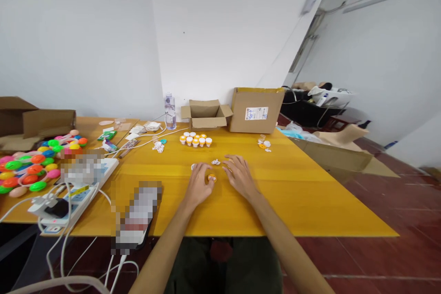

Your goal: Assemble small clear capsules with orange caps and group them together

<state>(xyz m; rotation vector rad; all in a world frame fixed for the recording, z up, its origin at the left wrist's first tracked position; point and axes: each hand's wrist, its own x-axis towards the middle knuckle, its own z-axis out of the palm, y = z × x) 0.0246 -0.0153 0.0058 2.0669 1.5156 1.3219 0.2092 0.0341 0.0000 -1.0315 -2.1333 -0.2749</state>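
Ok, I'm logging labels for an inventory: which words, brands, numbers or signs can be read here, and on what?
None can be read with certainty.
White label on the large cardboard box: printing and handwriting, too small.
Yellow sticker on the power strip: too blurred.
Phone: screen pixelated.
Green packet and bottle: any print too small.

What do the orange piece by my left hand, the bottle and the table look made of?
Orange piece: probably plastic, from its bright, opaque colour, though too small to be sure. Bottle: likely clear, glossy plastic, since light shows through; glass is possible. Table: wood or wood-like laminate, showing faint grain and a soft sheen.
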